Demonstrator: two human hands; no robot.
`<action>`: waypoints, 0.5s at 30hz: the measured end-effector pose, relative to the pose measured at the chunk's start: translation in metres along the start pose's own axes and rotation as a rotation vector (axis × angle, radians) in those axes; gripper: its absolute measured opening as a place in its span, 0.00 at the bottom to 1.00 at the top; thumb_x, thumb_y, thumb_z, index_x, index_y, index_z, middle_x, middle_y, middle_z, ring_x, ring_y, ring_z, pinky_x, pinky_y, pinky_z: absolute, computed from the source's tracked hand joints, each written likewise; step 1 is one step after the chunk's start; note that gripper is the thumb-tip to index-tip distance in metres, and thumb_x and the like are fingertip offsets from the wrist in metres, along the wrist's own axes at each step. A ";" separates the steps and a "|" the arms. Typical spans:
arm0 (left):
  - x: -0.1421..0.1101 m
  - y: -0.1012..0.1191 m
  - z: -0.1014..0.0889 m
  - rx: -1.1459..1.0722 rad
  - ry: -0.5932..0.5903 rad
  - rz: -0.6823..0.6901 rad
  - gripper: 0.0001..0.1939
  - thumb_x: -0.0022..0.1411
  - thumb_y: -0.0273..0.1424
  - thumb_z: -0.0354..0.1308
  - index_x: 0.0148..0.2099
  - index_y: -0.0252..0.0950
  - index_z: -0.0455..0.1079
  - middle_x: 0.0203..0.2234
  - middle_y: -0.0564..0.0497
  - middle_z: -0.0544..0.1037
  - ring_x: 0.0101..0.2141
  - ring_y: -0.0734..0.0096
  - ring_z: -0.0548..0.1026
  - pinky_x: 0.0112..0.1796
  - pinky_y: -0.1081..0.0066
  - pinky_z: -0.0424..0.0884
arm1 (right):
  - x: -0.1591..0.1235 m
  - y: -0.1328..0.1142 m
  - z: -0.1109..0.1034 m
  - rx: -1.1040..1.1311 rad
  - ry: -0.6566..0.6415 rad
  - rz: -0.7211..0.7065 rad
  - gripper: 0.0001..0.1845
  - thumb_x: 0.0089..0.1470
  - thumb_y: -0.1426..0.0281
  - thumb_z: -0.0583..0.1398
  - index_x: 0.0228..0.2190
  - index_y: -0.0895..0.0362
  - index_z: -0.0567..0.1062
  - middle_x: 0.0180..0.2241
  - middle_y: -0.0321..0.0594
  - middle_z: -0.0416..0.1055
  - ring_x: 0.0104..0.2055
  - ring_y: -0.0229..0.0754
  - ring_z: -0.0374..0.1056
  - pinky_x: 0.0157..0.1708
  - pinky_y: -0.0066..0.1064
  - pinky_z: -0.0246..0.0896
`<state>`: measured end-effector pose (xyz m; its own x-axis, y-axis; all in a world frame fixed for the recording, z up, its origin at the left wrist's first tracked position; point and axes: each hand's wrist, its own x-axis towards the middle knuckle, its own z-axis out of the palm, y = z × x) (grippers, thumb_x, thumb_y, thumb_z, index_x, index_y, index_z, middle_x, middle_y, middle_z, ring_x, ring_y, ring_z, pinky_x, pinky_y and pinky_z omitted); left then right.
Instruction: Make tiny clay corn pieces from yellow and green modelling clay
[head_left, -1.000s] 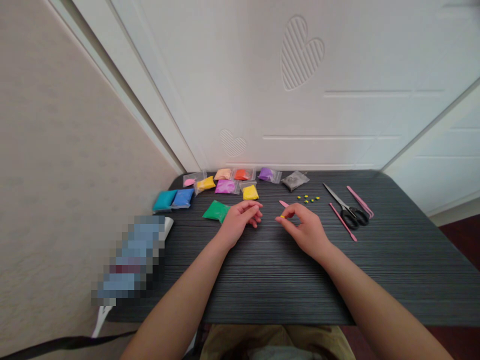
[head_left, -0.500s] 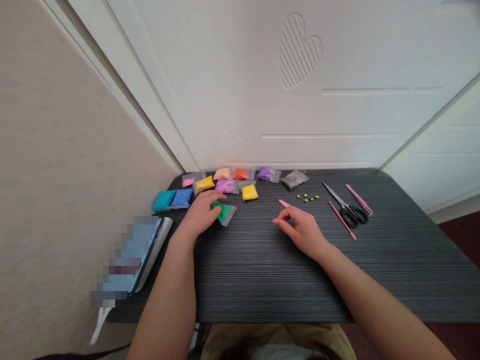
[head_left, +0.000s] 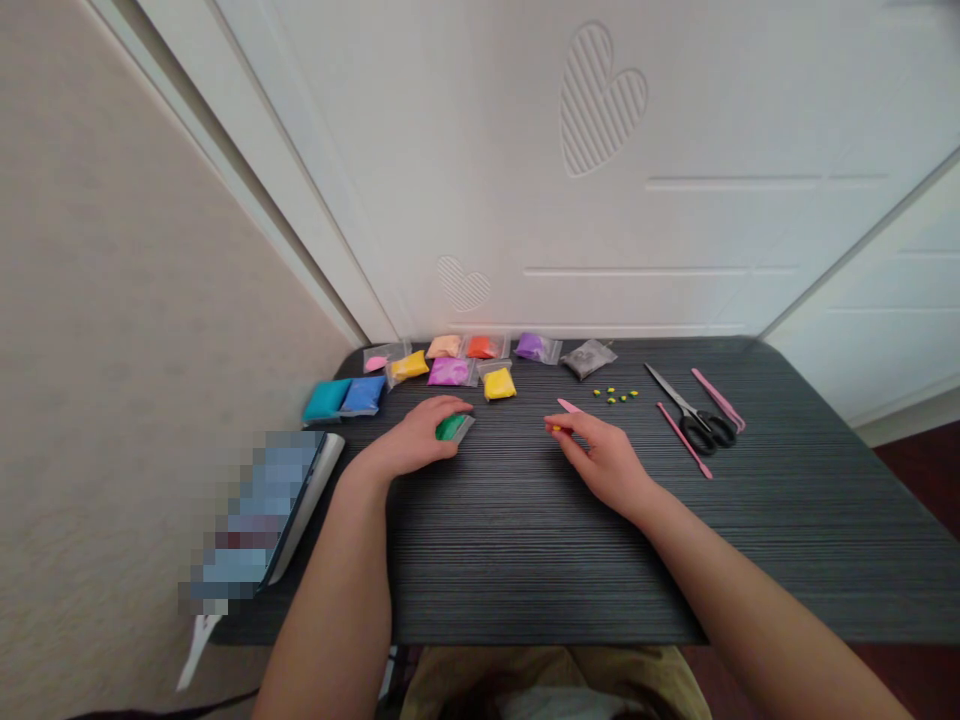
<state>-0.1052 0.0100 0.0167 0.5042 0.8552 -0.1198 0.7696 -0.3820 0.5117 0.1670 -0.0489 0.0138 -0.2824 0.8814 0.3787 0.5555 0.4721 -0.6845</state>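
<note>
My left hand (head_left: 415,437) curves over a small clear bag of green clay (head_left: 452,428), thumb on the near side and fingers on the far side; the palm hides part of the bag. Between the thumb and fingertips of my right hand (head_left: 600,455) a tiny yellow piece (head_left: 556,429) shows. A pink pointed tool (head_left: 568,406) lies just beyond that hand, partly covered by it. Several tiny yellow-and-green pieces (head_left: 611,400) are scattered farther back on the dark table (head_left: 480,560).
Bags of yellow clay (head_left: 499,384), magenta clay (head_left: 450,371), purple clay (head_left: 529,347) and blue clay (head_left: 364,395) lie along the back and left. A grey bag (head_left: 589,359), black-handled scissors (head_left: 697,425), a pink stick (head_left: 684,440) and pink tweezers (head_left: 718,400) lie right. A phone (head_left: 262,520) leans left.
My left hand has shifted right and closer, closing around the green clay bag. My right hand has barely moved, but the yellow piece now shows at its fingertips.
</note>
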 end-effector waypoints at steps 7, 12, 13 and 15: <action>0.002 0.001 0.005 0.032 0.037 -0.004 0.29 0.45 0.30 0.53 0.53 0.39 0.60 0.54 0.47 0.59 0.55 0.62 0.56 0.55 0.62 0.50 | -0.001 -0.002 0.000 0.135 0.007 0.110 0.10 0.51 0.69 0.55 0.37 0.53 0.71 0.36 0.34 0.73 0.39 0.35 0.68 0.42 0.28 0.61; 0.002 0.000 0.005 0.025 0.064 -0.017 0.27 0.49 0.39 0.54 0.53 0.40 0.60 0.53 0.48 0.61 0.54 0.61 0.56 0.55 0.61 0.50 | 0.000 -0.006 -0.003 0.136 -0.012 0.136 0.08 0.50 0.64 0.57 0.30 0.55 0.72 0.30 0.34 0.72 0.32 0.35 0.67 0.34 0.28 0.61; 0.001 0.000 0.004 0.019 0.052 -0.026 0.29 0.48 0.42 0.54 0.54 0.41 0.59 0.54 0.48 0.60 0.55 0.60 0.56 0.54 0.60 0.50 | 0.000 -0.006 -0.003 0.123 -0.014 0.129 0.08 0.49 0.64 0.57 0.28 0.55 0.71 0.28 0.34 0.71 0.31 0.35 0.66 0.32 0.28 0.61; -0.002 0.001 0.002 0.008 0.007 -0.040 0.35 0.45 0.45 0.57 0.56 0.43 0.56 0.56 0.48 0.57 0.56 0.58 0.54 0.54 0.59 0.49 | 0.000 -0.005 -0.002 0.092 -0.015 0.105 0.08 0.47 0.64 0.59 0.26 0.56 0.69 0.26 0.33 0.69 0.29 0.35 0.65 0.31 0.28 0.60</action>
<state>-0.1043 0.0076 0.0155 0.4704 0.8722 -0.1341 0.7923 -0.3505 0.4994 0.1662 -0.0516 0.0185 -0.2387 0.9260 0.2926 0.5090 0.3759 -0.7743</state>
